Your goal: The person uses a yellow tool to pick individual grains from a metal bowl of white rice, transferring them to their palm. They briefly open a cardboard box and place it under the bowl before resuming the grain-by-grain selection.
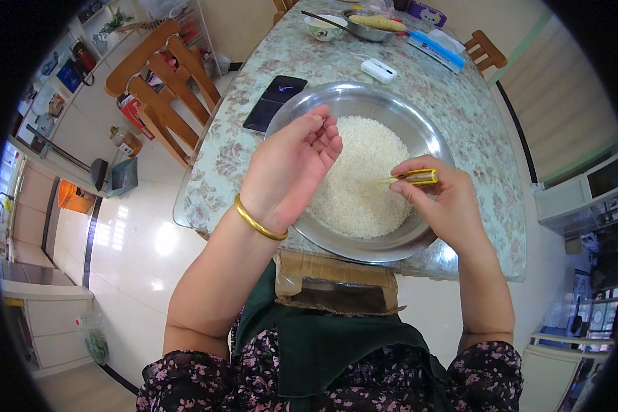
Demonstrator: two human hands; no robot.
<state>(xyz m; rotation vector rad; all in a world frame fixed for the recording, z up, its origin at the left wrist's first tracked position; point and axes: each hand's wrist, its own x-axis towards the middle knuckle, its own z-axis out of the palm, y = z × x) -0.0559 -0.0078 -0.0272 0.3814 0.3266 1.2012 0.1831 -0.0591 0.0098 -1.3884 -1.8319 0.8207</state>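
Observation:
A wide stainless steel bowl (pixel 360 251) stands on the table, with a mound of white rice grains (pixel 363 154) in it. My right hand (pixel 438 198) pinches a small yellow tool (pixel 421 176) between thumb and fingers over the right side of the rice; its thin tip points left, and its exact kind is unclear. My left hand (pixel 298 159) is raised over the bowl's left side, palm turned inward and fingers curled. Its thumb and index fingertips are close together, and whether something small lies between them cannot be told. A gold bangle (pixel 257 221) circles the left wrist.
A folding phone (pixel 274 103) lies left of the bowl on the floral tablecloth (pixel 226 154). Beyond are a white device (pixel 379 70), a blue box (pixel 435 50), a patterned bowl (pixel 323 28) and a metal bowl with corn (pixel 376 22). An open cardboard box (pixel 335 268) adjoins the near edge.

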